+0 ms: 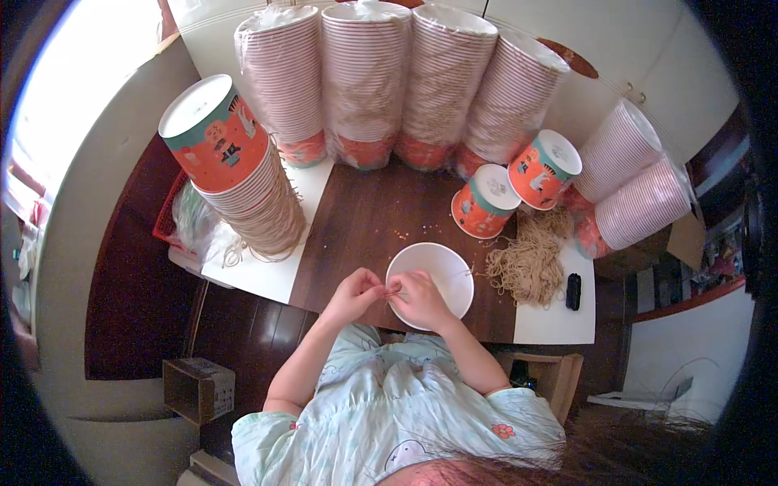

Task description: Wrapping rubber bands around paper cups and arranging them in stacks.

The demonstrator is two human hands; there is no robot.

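Left hand (354,293) and right hand (419,298) meeting at the near rim of a white cup (438,271), fingertips pinched together on a thin tan string (392,289) stretched between them. Both hands closed to a pinch, the other fingers curled. Cup upright, mouth up, on the dark wooden table (365,223), just in front of the body. Loose heap of strings (527,259) right beside the cup, touching its right side. Small black object (573,291) beyond the heap. Two orange cups (510,190) bottom up behind. Tall stacks of cups (389,81) along the back, another stack (243,178) leaning at left
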